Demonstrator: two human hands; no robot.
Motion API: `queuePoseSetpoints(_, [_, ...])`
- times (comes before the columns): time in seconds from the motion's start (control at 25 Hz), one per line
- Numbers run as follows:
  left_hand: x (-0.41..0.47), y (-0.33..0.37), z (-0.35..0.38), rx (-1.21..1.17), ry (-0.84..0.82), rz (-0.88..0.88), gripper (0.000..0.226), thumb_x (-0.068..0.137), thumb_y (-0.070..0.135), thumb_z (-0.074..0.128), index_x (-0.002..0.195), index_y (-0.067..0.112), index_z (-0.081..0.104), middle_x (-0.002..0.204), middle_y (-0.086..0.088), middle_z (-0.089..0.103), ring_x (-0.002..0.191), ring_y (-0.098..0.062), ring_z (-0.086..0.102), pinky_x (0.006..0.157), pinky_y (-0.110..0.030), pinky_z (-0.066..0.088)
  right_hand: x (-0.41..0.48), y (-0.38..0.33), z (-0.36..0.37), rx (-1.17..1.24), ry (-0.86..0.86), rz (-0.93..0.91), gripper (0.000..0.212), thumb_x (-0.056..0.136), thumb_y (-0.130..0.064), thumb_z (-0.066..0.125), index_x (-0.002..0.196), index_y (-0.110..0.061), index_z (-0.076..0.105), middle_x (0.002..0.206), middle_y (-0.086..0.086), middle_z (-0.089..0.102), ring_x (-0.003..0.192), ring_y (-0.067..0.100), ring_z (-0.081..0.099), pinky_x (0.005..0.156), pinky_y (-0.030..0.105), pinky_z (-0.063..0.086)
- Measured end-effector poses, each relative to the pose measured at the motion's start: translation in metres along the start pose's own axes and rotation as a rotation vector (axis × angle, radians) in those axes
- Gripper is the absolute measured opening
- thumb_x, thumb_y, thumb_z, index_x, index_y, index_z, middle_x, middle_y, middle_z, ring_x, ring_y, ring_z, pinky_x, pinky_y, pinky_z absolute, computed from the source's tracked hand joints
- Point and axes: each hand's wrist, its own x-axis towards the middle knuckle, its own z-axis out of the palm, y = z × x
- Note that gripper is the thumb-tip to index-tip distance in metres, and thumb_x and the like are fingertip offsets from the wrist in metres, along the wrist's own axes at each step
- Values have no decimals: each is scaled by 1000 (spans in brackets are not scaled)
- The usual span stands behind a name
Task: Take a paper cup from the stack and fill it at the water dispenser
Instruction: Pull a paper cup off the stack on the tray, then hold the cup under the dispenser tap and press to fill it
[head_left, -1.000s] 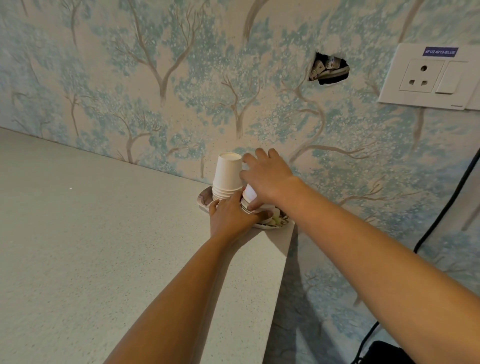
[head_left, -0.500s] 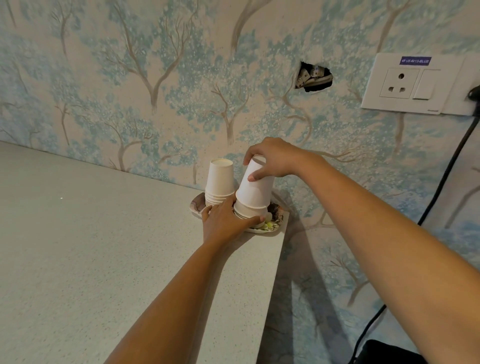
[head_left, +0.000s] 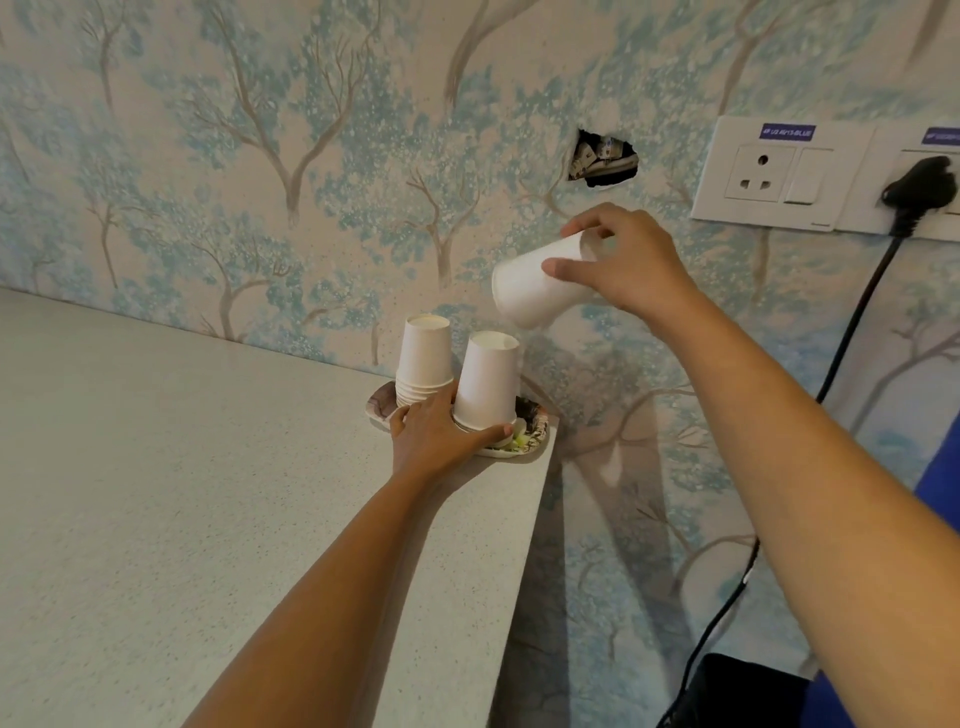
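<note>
Two stacks of upside-down white paper cups stand on a patterned plate (head_left: 535, 434) at the counter's far right corner. My left hand (head_left: 441, 434) grips the base of the right stack (head_left: 487, 379), beside the left stack (head_left: 423, 358). My right hand (head_left: 618, 265) holds one white paper cup (head_left: 530, 288) in the air above and to the right of the stacks, tilted on its side with its mouth down-left. The water dispenser is out of view.
The speckled grey counter (head_left: 182, 493) ends at its right edge just past the plate. On the wallpapered wall are a hole (head_left: 602, 158), a white socket panel (head_left: 779, 174) and a black plug (head_left: 919, 189) whose cable (head_left: 852, 332) runs down to a dark object (head_left: 748, 691).
My right hand has lifted one cup off the right stack and carried it up and to the right, tilting it. My left hand has stayed on the stack's base.
</note>
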Motion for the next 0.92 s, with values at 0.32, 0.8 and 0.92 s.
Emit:
queuePoseSetpoints(0.32, [-33,35,-8,-216,357,74,49,80,54,59,119,25,52,120,4,59,107,-12,50,97,-42,41,-67,13,-13,961,156,476,37,83,-25,67,116,-17,52,122,9,53,102,26,56,71,31,52])
queuePoseSetpoints(0.8, [-140,162,-33,-1020,1,21,37,76,37,68,109,23,59,108,-5,68,101,-19,65,79,-30,54,-204,-14,-22,1404,-51,571,44,88,-19,59,129,-12,45,103,9,61,93,24,61,81,34,53])
queuePoseSetpoints(0.92, [-187,175,-37,-999,25,-1,55,67,34,75,114,14,55,110,-10,66,101,-23,65,82,-36,55,-250,-16,-40,1293,-165,540,46,89,-16,58,131,-15,42,112,8,61,100,21,60,95,36,46])
